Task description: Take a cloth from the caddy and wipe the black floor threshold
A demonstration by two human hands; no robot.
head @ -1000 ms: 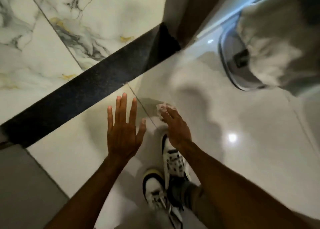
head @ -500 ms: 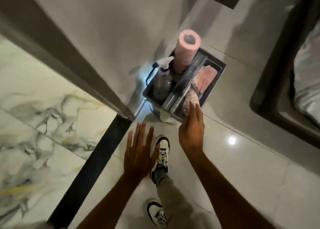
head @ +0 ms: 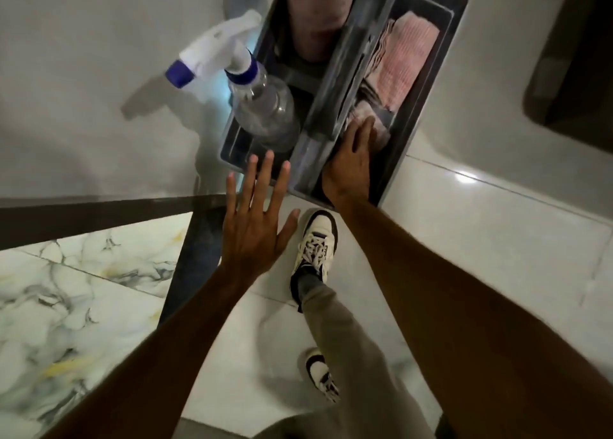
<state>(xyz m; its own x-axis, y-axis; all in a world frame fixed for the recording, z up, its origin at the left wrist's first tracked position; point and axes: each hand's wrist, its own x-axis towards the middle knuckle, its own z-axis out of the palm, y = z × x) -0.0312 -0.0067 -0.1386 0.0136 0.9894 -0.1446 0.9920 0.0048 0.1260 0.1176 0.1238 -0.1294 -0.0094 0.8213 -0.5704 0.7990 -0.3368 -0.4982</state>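
The dark grey caddy (head: 442, 70) stands on the floor by the wall. My right hand (head: 351, 163) reaches into its right compartment, fingers pressed down on a crumpled pale cloth (head: 382, 135); how firmly it grips is hidden. Folded pink cloths (head: 404, 63) lie just beyond it. My left hand (head: 255, 236) hovers open, fingers spread, in front of the caddy's near edge and holds nothing. The black floor threshold (head: 195, 259) runs down the left of my left wrist, between marble and white tiles.
A clear spray bottle (head: 262, 110) with a white and blue trigger and a pink paper roll (head: 318, 17) fill the caddy's left side. My shoe (head: 316, 243) stands just before the caddy. Marble floor (head: 83, 299) lies left; a dark furniture base (head: 570, 57) stands right.
The view swung from the threshold to the caddy and came closer. My right hand carried the crumpled cloth from above the floor into the caddy's right compartment. My left hand stayed open.
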